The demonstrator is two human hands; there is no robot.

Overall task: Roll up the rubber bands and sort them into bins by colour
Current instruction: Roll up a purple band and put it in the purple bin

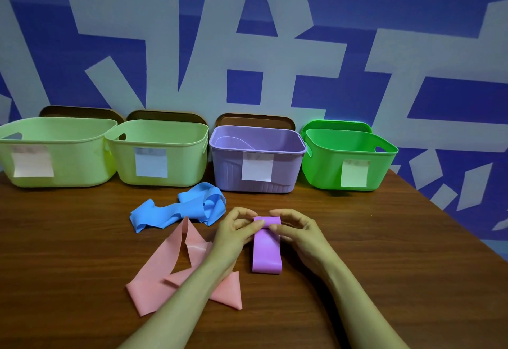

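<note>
Pretty early days here, by the look of it. The left hand (233, 227) and right hand (299, 230) were both pinching the far end of the purple band (266, 255). It lay flat on the table (384, 252) just in front of the purple bin (228, 167), with only a small roll started. The blue band (178, 208) sat crumpled and the pink band (165, 266) lay unrolled under the left forearm. Couldn't tell if any bin held a band, so probably all three were left to sort.
</note>
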